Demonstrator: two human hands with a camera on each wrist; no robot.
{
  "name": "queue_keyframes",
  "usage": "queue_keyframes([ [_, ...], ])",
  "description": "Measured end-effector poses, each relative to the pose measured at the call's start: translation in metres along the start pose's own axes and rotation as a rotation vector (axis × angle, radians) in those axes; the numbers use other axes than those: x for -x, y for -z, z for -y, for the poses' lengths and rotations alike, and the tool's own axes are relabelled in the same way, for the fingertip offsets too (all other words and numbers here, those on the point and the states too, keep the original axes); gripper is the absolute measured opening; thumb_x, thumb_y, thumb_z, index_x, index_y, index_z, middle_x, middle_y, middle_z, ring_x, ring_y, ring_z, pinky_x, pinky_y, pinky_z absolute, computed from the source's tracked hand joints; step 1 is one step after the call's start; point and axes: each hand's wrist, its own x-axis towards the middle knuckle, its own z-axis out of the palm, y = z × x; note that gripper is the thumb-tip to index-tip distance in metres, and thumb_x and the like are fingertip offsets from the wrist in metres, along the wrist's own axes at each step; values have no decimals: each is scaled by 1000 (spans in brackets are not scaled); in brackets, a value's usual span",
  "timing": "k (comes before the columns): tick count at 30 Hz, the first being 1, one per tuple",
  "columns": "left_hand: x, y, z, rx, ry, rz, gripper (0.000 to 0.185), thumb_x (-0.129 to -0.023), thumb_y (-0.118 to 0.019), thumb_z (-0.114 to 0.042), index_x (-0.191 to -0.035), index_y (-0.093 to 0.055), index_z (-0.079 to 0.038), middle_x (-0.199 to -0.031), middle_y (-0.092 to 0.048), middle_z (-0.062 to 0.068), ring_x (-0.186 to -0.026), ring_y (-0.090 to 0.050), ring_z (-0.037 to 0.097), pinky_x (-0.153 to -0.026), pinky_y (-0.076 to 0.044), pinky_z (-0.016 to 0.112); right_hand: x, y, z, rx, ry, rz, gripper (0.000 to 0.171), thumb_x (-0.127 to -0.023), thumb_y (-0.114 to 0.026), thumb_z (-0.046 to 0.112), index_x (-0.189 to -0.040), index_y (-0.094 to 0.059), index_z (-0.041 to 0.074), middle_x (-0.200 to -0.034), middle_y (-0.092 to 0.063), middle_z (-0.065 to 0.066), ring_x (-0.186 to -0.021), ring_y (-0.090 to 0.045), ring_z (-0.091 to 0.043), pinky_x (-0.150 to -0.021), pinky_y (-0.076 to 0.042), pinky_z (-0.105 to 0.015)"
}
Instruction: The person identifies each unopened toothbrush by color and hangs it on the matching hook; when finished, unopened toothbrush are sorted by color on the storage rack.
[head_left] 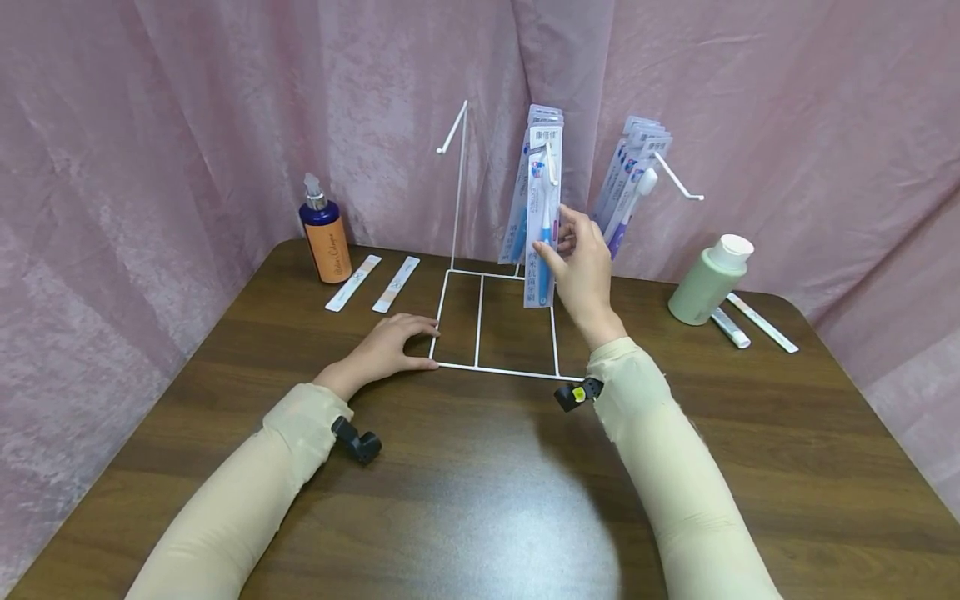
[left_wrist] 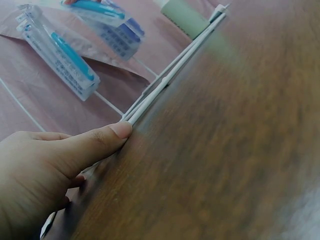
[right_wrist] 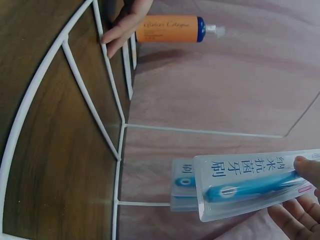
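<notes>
My right hand (head_left: 583,271) pinches a packaged blue toothbrush (head_left: 534,225) by its sides, thumb on the front of the pack. The pack's top is at the middle hook (head_left: 552,167) of a white wire display rack (head_left: 517,372), and the hook's tip shows in front of it. Similar packs (head_left: 513,225) hang just behind. My left hand (head_left: 386,343) rests at the rack's left side, fingers nearly straight. In the left wrist view its thumb (left_wrist: 102,145) touches the front corner of the base wire. More packaged toothbrushes (head_left: 633,171), one purple-handled, hang on the right hook (head_left: 678,177).
The rack's left hook (head_left: 452,129) is bare. A blue pump bottle with an orange label (head_left: 327,242) and two slim sachets (head_left: 354,283) are at back left. A green bottle (head_left: 701,287), a small tube (head_left: 731,327) and another sachet (head_left: 763,322) are at right. Pink curtains hang behind.
</notes>
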Motion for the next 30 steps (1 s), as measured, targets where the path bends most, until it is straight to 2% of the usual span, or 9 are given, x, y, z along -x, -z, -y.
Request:
queue_keyframes([
  [11,-4,0,-4,7,-7,8,54,-79,-77,-40,-124,-64,-12,-141,-54,9,-133,-44,32,-111,-29,56,-8,-9,-12,-41,-28,-34,56,-83,-75,14,-131,-51,2,-102,-61,-22,-88,-65,-32,-82,-55,-37],
  [21,-2,2,-3,0,0,13,55,-79,-76,-41,-124,-63,-13,-141,-54,9,-133,-44,32,-111,-29,56,-11,-12,-16,-36,-76,3,57,-83,-76,17,-131,-51,0,-100,-63,-20,-89,-65,-31,-82,-55,-37],
  [30,-1,2,-3,4,5,14,54,-80,-76,-41,-124,-63,-12,-142,-53,9,-134,-43,32,-111,-29,57,-15,-13,-17,-15,-72,31,51,-84,-74,13,-130,-53,4,-101,-67,-17,-89,-68,-30,-84,-55,-36],
])
